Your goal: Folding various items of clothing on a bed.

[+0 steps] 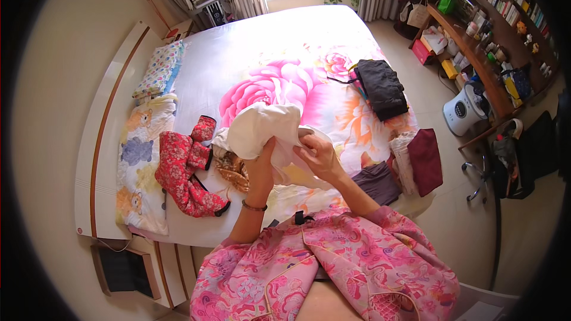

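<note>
Both of my hands hold a white cloth garment (267,127) up over the bed. My left hand (262,160) has its lower left part, partly hidden by the fabric. With bent fingers my right hand (319,156) pinches its right edge. The garment's exact kind is unclear. Left of it, on the sheet, lie a red floral padded garment (183,169) with dark trim and a brown patterned cloth (232,171). A folded dark grey garment (381,89) rests at the bed's right side. Nearer me are a folded purple-grey cloth (378,183) and a folded maroon cloth (425,162) beside a pale one.
The bed (200,62) has a rose-printed sheet. Along the headboard (107,133) lie a dotted pillow (158,69) and a bear-patterned quilt (147,160). To the right stand a wooden desk (473,58) with shelves, a white-and-blue appliance (464,109) and a wheeled chair base (477,178).
</note>
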Tool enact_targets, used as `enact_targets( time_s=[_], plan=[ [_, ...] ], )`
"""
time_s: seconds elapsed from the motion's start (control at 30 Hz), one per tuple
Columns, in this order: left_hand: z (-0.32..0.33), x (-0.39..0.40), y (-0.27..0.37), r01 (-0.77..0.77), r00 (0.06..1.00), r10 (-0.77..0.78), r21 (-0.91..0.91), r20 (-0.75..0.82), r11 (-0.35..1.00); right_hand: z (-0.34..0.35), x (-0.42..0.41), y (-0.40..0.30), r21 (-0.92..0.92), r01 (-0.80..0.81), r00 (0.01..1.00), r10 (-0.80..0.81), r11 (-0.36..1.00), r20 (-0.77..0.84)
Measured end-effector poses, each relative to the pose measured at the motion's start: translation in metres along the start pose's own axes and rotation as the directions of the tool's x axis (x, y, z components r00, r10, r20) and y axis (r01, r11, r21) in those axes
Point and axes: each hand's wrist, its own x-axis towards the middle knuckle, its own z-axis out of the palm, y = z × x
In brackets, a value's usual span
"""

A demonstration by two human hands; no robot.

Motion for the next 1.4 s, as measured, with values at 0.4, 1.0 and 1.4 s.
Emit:
enact_targets(
  time_s=[0.4,1.0,1.4],
  plan=[
    [-0.042,0.018,0.055,-0.369,0.86,-0.125,0.771,0.495,0.518,-0.035,0.002,-0.01,0.49,-0.468,0.796,0.109,0.735,0.596],
    [-0.021,0.008,0.124,-0.598,0.371,-0.258,0.442,0.892,0.669,-0.093,-0.082,0.006,-0.526,0.272,0.806,0.109,0.806,0.582],
    [-0.039,0.026,0.147,-0.808,0.521,0.005,0.495,0.854,-0.321,-0.163,0.022,-0.065,-0.715,0.64,0.75,-0.427,0.28,0.504]
  ],
)
